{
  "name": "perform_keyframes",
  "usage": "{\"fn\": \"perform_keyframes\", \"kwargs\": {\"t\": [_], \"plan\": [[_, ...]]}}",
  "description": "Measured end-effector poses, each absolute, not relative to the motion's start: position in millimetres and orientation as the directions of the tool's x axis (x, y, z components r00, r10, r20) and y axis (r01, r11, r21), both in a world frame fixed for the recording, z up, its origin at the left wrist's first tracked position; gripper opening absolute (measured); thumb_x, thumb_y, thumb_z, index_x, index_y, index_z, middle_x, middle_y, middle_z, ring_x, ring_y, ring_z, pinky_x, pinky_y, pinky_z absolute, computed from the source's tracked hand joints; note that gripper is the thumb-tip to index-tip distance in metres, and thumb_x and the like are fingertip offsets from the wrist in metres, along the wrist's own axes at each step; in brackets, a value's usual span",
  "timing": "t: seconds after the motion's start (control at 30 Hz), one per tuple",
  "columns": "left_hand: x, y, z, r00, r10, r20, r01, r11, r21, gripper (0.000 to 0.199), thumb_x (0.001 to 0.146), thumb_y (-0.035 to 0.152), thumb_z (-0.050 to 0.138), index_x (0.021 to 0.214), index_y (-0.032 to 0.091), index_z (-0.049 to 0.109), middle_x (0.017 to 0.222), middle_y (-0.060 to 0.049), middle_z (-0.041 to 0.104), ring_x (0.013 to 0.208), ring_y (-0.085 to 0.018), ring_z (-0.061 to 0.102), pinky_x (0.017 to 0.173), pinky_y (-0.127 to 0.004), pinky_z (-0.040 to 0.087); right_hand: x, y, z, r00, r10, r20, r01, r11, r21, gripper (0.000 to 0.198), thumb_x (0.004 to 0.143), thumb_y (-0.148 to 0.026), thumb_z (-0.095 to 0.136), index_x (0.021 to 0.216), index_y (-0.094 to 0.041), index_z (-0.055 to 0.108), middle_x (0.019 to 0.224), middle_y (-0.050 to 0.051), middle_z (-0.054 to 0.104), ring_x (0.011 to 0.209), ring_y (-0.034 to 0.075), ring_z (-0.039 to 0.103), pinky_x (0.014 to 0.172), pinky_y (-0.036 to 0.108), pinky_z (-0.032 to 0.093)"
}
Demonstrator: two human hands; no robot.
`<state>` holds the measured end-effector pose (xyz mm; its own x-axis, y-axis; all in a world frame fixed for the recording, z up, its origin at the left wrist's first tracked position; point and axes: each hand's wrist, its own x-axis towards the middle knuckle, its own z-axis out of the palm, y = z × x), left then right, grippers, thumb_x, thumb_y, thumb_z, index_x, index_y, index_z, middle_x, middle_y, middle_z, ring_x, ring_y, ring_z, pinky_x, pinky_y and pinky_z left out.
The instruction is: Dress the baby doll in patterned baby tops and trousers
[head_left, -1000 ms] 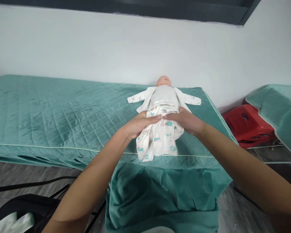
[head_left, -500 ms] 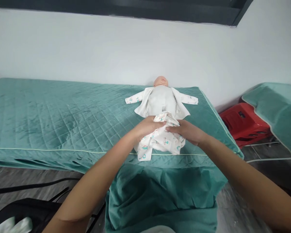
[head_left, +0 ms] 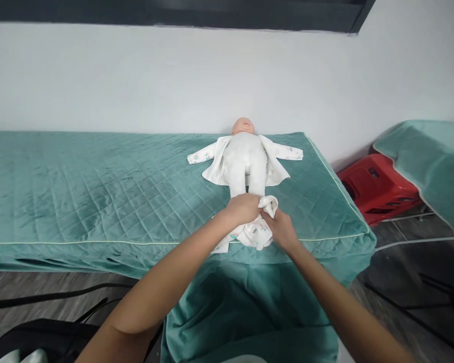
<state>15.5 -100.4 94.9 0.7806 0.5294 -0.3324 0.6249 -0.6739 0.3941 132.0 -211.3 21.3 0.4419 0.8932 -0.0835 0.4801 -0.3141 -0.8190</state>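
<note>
A baby doll (head_left: 245, 151) with a white cloth body lies on its back on the bed, head toward the wall and legs toward me. Its white printed jacket (head_left: 278, 169) is spread open, sleeves stretched out to both sides. White printed baby pants (head_left: 255, 234) are bunched at the doll's feet, near the bed's front edge. My left hand (head_left: 245, 207) is closed on the pants over the ends of the legs, its fingers mostly hidden. With closed fingers, my right hand (head_left: 282, 229) grips a gathered part beside it. The doll's feet are hidden.
A green quilted cover (head_left: 98, 191) lies over the bed and drapes down the front. Right of the bed are a red plastic stool (head_left: 380, 186) and another green-covered surface (head_left: 427, 161). A black item (head_left: 41, 338) sits at the lower left.
The pants have come down toward me from the doll's lower body, so both white legs now show. My right hand has turned and moved lower; my left hand stays near the feet.
</note>
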Motion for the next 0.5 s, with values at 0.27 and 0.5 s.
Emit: {"fn": "perform_keyframes", "kwargs": {"t": [0.27,0.5], "plan": [[3.7,-88.9,85.9,0.840,0.446,-0.310,0.527,-0.533,0.661,0.033,0.091,0.040,0.049,0.103,0.018,0.070,0.107,-0.008,0.075,0.098,-0.026,0.069,0.076,-0.029,0.047,110.9,-218.6,7.7,0.608,0.793,-0.016,0.262,-0.220,-0.940,0.032,0.088,-0.049,0.055,0.099,-0.020,0.065,0.089,0.007,0.073,0.084,0.025,0.065,0.072,0.033,0.046],[-11.6,-87.2,103.9,0.884,0.365,-0.291,0.305,0.020,0.952,0.046,0.082,0.052,0.071,0.115,0.020,0.068,0.119,-0.007,0.072,0.103,-0.023,0.067,0.080,-0.028,0.049,126.8,-209.4,3.9,0.527,0.836,-0.150,-0.296,0.016,-0.955,0.047,0.072,-0.052,0.074,0.107,-0.021,0.067,0.091,0.005,0.074,0.076,0.024,0.068,0.064,0.032,0.051]]}}
